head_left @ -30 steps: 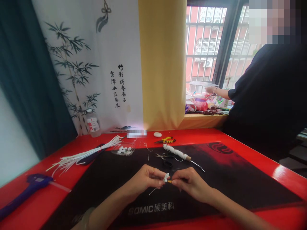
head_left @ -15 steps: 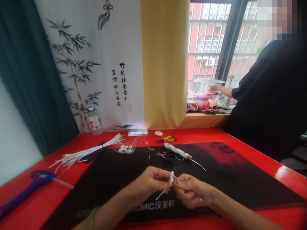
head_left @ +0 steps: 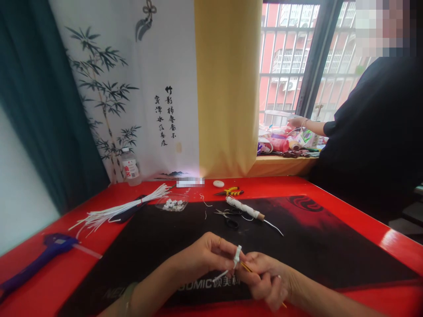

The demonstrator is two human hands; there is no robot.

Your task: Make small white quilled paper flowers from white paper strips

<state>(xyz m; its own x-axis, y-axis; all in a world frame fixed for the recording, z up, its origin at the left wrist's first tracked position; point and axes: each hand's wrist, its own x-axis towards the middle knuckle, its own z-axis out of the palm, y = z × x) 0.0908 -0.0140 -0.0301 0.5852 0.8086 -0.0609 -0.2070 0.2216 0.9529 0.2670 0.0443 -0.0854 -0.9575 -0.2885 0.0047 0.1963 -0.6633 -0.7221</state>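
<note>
Near the front of the black mat, my left hand [head_left: 211,255] pinches a small white piece [head_left: 237,254] between thumb and fingers, and a white cord end hangs below it. My right hand [head_left: 264,277] is closed around a thin golden tool [head_left: 246,267], its tip close beside the white piece. The tool's other end pokes out under the right fingers. Beyond the hands lie black-handled scissors [head_left: 230,219] and a roll of white cord [head_left: 243,207].
Yellow-black pliers [head_left: 233,191], a tray of small white pieces [head_left: 174,204], a bundle of white strips [head_left: 132,207] and a bottle [head_left: 131,168] stand farther back. A blue glue gun [head_left: 49,255] lies left. A person in black [head_left: 370,132] reaches toward the windowsill at right.
Both hands have moved slightly down with the white piece. My right hand has turned, and the tool's far end now shows below it. The other person's hand has shifted slightly, lowering a clear sheet.
</note>
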